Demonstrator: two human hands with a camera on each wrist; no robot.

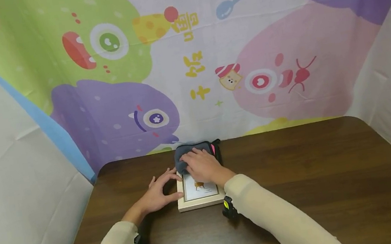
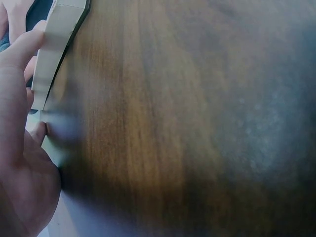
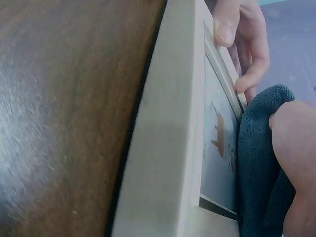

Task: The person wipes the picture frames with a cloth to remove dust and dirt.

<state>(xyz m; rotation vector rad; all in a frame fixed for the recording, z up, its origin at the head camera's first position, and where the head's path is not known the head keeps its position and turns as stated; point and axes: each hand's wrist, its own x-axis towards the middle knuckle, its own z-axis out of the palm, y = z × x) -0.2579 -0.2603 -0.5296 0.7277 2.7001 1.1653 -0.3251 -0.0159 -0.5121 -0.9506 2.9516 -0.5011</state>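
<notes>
With the right hand (image 1: 203, 166), presses the cloth (image 3: 257, 158) onto the far part of the frame (image 1: 195, 203), flat on the table (image 1: 319, 171) near the back edge; fingers laid over the cloth rather than clenched round it. With the left hand (image 1: 158, 194), touches the frame's left side, thumb and fingers apart. Probably fairly light and stiff, with a smooth, possibly fragile pane (image 3: 213, 168); best held by the pale rim. As for the cloth, likely soft, limp, easy to bunch anywhere.
</notes>
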